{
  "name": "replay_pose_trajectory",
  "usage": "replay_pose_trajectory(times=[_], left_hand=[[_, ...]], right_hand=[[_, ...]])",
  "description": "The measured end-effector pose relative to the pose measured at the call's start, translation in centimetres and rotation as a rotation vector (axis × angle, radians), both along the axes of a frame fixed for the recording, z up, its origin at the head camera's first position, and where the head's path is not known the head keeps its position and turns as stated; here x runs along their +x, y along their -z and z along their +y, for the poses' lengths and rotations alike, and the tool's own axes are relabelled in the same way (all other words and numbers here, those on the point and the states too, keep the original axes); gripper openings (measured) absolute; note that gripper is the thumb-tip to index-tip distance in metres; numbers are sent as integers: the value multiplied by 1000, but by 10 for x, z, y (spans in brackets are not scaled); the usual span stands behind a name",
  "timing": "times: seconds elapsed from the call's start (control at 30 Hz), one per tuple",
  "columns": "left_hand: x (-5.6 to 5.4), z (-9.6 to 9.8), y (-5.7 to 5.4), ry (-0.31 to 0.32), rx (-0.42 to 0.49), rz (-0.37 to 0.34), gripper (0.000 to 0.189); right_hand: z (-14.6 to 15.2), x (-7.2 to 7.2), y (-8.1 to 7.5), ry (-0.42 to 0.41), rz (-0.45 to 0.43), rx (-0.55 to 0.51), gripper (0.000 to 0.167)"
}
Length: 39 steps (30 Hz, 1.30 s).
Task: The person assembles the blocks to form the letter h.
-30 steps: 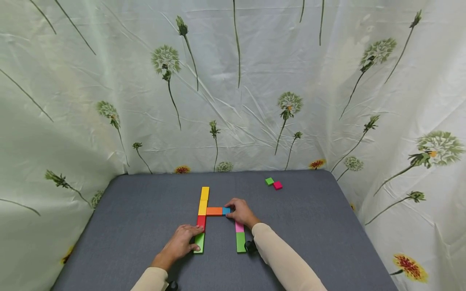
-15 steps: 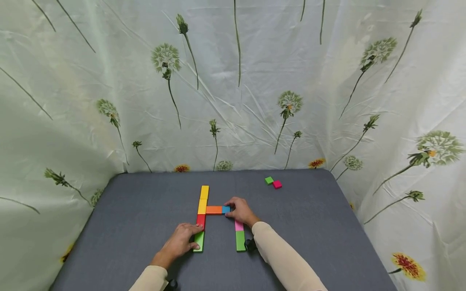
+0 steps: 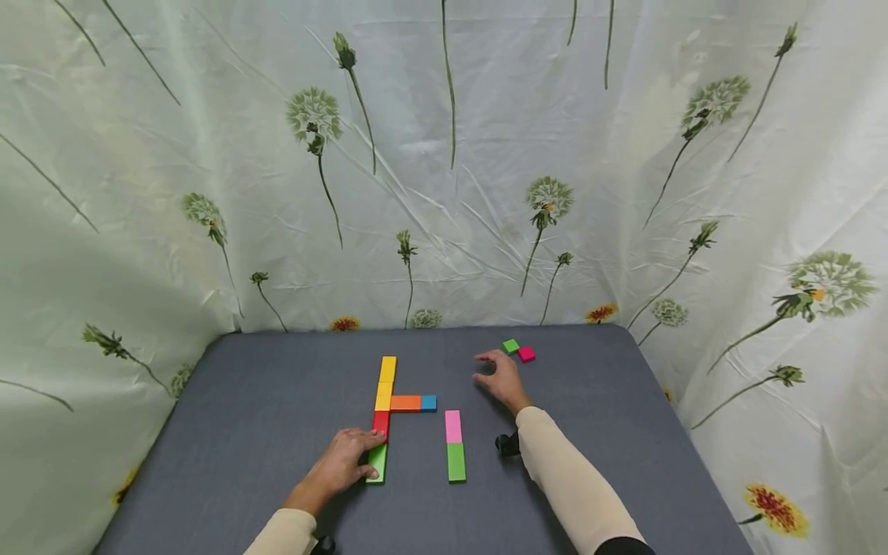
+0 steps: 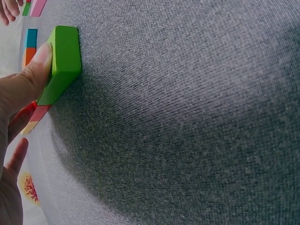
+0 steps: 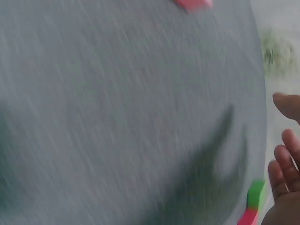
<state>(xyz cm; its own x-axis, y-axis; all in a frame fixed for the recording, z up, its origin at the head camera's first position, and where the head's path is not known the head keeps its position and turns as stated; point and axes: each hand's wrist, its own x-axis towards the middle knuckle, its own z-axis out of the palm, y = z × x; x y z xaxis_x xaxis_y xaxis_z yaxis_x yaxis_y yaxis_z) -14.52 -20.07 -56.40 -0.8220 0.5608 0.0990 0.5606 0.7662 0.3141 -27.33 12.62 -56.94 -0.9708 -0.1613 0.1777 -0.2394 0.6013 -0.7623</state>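
My left hand (image 3: 341,460) rests on the lower end of a column of flat blocks. Its thumb presses the green block (image 4: 66,51), and a finger lies on the red block (image 3: 380,422). Above these in the head view are two yellow blocks (image 3: 385,383). An orange block (image 3: 405,403) and a blue block (image 3: 428,403) extend rightward from the column. My right hand (image 3: 505,381) is in the air with fingers apart, holding nothing, just short of a small green block (image 3: 510,346) and a small crimson block (image 3: 526,354).
A pink block (image 3: 453,426) and a second long green block (image 3: 455,462) form a separate short column, apart from the blue block. Everything lies on a grey cloth-covered table (image 3: 590,432). A flowered curtain (image 3: 444,154) hangs behind and at the sides.
My right hand has let go of the blue block and moved back and to the right, toward the two small blocks. The left hand has stayed put.
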Motion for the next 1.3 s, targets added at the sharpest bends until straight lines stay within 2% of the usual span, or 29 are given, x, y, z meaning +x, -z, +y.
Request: replay_pose_trajectory(times=[0.13,0.23,0.4,0.5,0.63,0.73,0.8,0.9,0.97,1.07,1.17,1.3], left_hand=[[-2,0,2,12,4,-4,57],[-2,-1,2,11,-2,-20,57],[1,-3,-2,-5,-21,-47,58],[1,-4,-1,11,-17,-27,57],[-1,-5,4,58,33,35,55],[-2,-6,6,86,72,90,55],[-3,-5,7,89,83,96,55],[-4,-1,7,73,81,50,55],[-4,2,7,47,61,-4,55],[-4,4,4,9,11,-48,55],[-2,2,2,-9,-31,-57,56],[-2,0,1,-8,-39,-56,56]], right_hand=[[25,-13,-1,55,-2,11,35],[40,-22,-4,68,-40,36,37],[51,-33,-7,40,-107,91,40],[53,-38,-6,-1,-112,136,46],[54,-42,-5,-34,-124,197,53],[55,-44,-5,-42,-137,233,52],[57,-46,-5,-37,-133,252,47],[59,-45,-4,-44,-106,295,38],[60,-45,-4,-51,-94,311,33],[58,-44,-4,-75,-99,309,31],[54,-44,-3,-116,-119,328,32],[49,-44,-4,-166,-122,388,30]])
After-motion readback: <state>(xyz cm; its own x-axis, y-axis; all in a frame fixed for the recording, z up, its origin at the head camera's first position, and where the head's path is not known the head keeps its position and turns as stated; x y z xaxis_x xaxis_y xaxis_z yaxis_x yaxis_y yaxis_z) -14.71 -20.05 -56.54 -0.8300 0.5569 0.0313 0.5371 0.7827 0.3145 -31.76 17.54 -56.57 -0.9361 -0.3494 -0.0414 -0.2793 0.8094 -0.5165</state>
